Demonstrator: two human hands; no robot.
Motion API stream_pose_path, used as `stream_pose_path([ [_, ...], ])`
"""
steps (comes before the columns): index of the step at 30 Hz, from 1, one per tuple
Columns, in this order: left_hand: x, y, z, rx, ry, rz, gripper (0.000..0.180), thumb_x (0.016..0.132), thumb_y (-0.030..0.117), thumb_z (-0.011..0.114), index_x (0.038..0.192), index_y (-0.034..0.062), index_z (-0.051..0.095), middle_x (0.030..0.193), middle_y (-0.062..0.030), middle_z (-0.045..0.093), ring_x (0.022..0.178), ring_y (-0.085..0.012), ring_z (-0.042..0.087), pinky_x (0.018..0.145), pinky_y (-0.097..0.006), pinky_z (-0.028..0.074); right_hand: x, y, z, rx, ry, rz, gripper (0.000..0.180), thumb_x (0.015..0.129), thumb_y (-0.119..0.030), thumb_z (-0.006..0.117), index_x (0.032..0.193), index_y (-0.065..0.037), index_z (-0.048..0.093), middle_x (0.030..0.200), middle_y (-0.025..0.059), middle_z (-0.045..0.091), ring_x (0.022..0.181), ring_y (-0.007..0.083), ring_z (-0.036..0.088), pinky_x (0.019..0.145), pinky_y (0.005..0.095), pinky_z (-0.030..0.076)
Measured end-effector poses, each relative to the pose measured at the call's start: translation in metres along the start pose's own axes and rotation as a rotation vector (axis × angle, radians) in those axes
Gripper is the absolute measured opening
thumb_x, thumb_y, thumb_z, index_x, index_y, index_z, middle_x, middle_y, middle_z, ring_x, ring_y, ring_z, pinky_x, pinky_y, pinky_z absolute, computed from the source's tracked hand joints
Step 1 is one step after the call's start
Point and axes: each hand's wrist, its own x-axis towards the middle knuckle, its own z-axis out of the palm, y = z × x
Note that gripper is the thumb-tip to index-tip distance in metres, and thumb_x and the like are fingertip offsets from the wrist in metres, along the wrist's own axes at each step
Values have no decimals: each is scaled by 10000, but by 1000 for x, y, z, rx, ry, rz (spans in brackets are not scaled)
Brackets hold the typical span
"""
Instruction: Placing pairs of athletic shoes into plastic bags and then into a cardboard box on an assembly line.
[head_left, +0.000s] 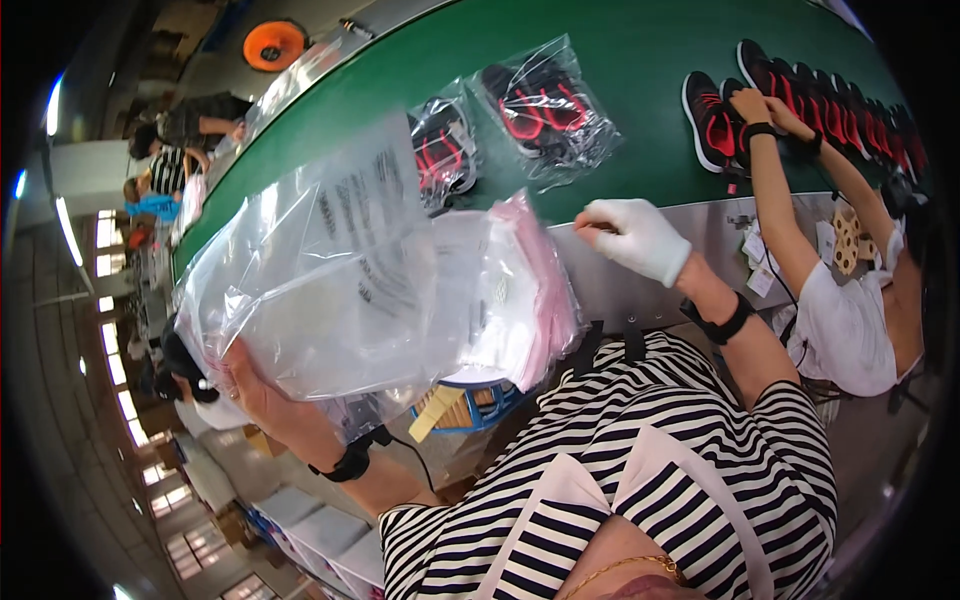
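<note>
My left hand [245,385], bare, grips the edge of a large clear plastic bag [330,310] with dark print, held up over the near edge of the green table. Right beside that bag lies a stack of plastic bags with pink edges [545,290]. My right hand [645,240], in a white glove with bare fingertips, hovers to the right of the stack, its fingers curled in and nothing visible in them. Beyond my hands lie two bagged pairs of black shoes with red laces, a nearer one [443,155] partly covered by the bag and another [545,112].
At right, a co-worker's hands [765,112] touch a long row of unbagged black and red shoes [850,115] on the green table [640,60]. An orange round object [274,46] sits past the far edge. Below the bags stands a blue-framed stool [485,408].
</note>
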Motion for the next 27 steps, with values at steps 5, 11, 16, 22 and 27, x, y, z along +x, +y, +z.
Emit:
stream_pose_path([
  [5,-15,-27,-50,33,72,-221,235,836,53,574,1058,-24,582,990,-103,608,845,-175,603,731,-268,503,31,-2,79,-534,-286,-541,233,733,-292,621,864,-99,628,776,66,613,783,237,607,721,374,448],
  [11,-72,-93,-28,109,-329,-375,92,806,19,631,898,24,621,754,46,569,640,-27,447,555,-185,329,39,32,134,-1062,-693,-800,207,669,-302,633,757,-119,675,732,42,610,808,216,599,819,340,405],
  [16,-92,-114,-25,40,-321,-521,85,802,65,653,866,17,625,718,45,554,630,-21,439,546,-195,337,41,19,108,-758,-640,-781,66,671,-188,622,658,-124,619,699,29,569,783,219,561,764,350,410],
  [22,-84,-116,-12,-2,-305,-608,138,808,121,663,843,-5,619,717,34,562,618,-33,443,544,-201,349,38,11,95,-755,-431,-649,102,706,-210,616,717,-109,630,735,44,606,793,232,579,781,364,416],
  [27,-87,-131,-18,-31,-366,-624,143,807,125,666,872,3,629,740,16,579,631,-51,466,566,-198,377,36,46,111,-1119,-675,-905,104,705,-240,619,696,-136,627,745,-2,593,821,178,562,799,342,402],
])
